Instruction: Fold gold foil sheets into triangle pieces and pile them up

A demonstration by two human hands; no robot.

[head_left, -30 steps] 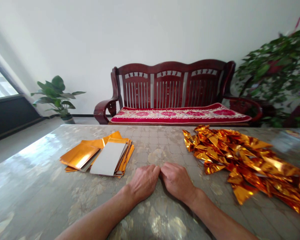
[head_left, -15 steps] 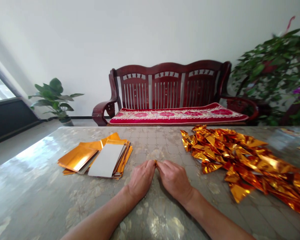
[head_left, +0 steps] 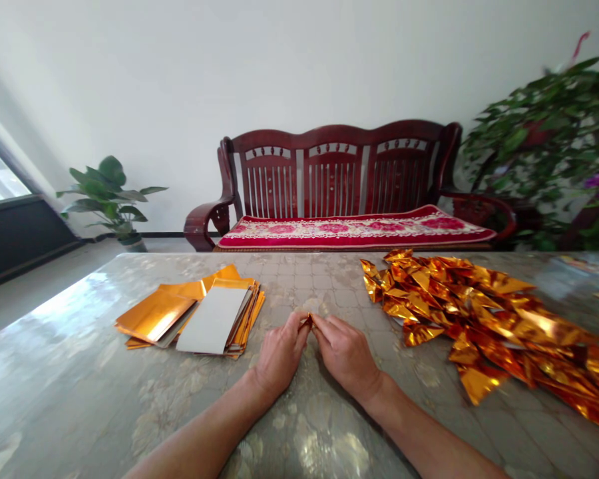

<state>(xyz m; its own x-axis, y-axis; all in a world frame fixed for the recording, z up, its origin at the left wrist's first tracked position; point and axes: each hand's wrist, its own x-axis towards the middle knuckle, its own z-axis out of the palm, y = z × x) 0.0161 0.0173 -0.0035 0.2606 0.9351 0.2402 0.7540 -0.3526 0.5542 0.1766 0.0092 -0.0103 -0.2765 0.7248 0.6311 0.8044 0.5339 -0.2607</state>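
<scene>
My left hand and my right hand meet at the middle of the table, fingertips together. Between them they pinch a small piece of gold foil paper; only its pointed tip shows, the rest being hidden by my fingers. To the left of my left hand lies a loose stack of flat gold foil sheets, with a pale grey back side facing up on top. Right of my right hand spreads a heap of folded gold foil pieces, shiny and pointed.
The table has a glossy patterned cover. Behind it stands a dark red wooden bench with a floral red cushion. One potted plant is at the left, leafy greenery at the right. Clear plastic lies at the far right.
My fingertips have shifted slightly away from me and the left fingers have straightened a little. More of the foil's tip shows between them. The stack and the heap are unchanged.
</scene>
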